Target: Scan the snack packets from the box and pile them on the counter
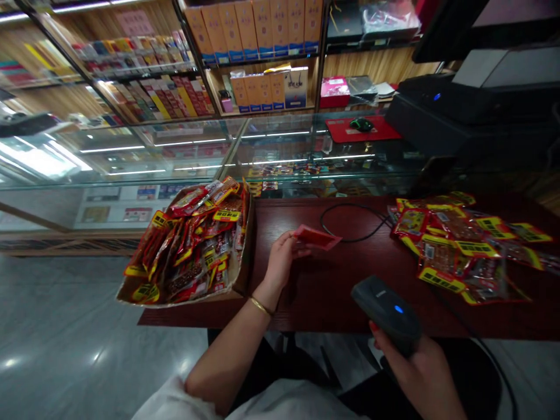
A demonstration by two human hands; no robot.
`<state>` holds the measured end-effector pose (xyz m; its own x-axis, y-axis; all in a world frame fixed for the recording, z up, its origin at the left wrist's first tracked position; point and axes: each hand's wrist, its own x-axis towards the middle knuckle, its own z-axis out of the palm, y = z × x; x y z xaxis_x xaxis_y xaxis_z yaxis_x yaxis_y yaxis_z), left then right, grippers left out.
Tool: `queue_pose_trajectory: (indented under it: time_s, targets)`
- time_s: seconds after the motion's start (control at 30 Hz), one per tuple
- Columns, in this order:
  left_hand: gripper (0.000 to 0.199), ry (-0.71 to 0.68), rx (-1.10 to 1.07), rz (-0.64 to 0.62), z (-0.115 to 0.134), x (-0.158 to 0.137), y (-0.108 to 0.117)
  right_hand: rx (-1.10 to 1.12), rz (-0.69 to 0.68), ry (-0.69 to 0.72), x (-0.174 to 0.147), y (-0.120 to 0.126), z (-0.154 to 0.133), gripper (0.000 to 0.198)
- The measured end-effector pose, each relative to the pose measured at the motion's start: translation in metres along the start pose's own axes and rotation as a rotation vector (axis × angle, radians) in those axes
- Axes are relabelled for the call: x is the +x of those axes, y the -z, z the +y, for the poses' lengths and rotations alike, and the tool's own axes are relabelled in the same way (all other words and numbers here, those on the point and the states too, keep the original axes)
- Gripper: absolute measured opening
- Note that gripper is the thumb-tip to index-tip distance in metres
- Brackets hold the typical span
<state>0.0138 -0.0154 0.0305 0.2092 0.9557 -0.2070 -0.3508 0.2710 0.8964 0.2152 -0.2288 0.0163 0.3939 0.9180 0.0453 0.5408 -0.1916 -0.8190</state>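
Note:
Between the fingers of my left hand [282, 256] is a small red snack packet [318, 237], held by its left end above the dark red-brown counter [297, 303]. My right hand [420, 367] is wrapped round a black barcode scanner [387, 312] with a lit blue light, its head pointing toward the packet. Left of my left hand, an open cardboard box [242, 274] is heaped with red and yellow snack packets [205, 239]. More such packets [459, 245] lie in a loose pile on the counter to the right.
A black cable [326, 219] loops over the counter. Behind runs a glass display case [184, 154], bearing a red mouse pad [339, 131] with a mouse [361, 124]. Dark till equipment [472, 128] stands at the right. Shelves of boxed goods [258, 29] line the back wall.

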Motion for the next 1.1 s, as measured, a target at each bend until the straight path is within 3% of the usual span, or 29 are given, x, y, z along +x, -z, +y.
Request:
queue_pose_trajectory:
  time_s: [0.1, 0.2, 0.33, 0.5, 0.67, 0.83, 1.1]
  targets:
    - [0.044, 0.031, -0.046, -0.043, -0.004, 0.006, 0.010, 0.004, -0.009, 0.006, 0.001, -0.002, -0.002, 0.035]
    - [0.032, 0.005, 0.091, -0.044, -0.009, 0.008, 0.018, -0.006, -0.015, 0.022, 0.004, -0.008, -0.006, 0.035]
    - [0.057, -0.026, 0.133, -0.093, -0.019, 0.011, 0.021, -0.036, -0.062, 0.063, 0.007, -0.016, -0.008, 0.033]
    - [0.024, -0.021, 0.243, -0.061, -0.026, 0.016, 0.021, -0.060, -0.054, 0.059, 0.006, -0.018, -0.007, 0.033]
    - [0.055, 0.008, 0.085, 0.002, -0.024, 0.013, 0.021, -0.073, -0.057, 0.056, 0.006, -0.018, -0.009, 0.033]
    - [0.035, 0.094, -0.050, -0.006, -0.022, 0.010, 0.016, -0.069, -0.057, 0.073, 0.009, -0.020, -0.015, 0.031]
    - [0.034, 0.134, -0.221, -0.074, -0.018, 0.008, 0.016, -0.052, -0.077, 0.063, 0.008, -0.020, -0.020, 0.032]
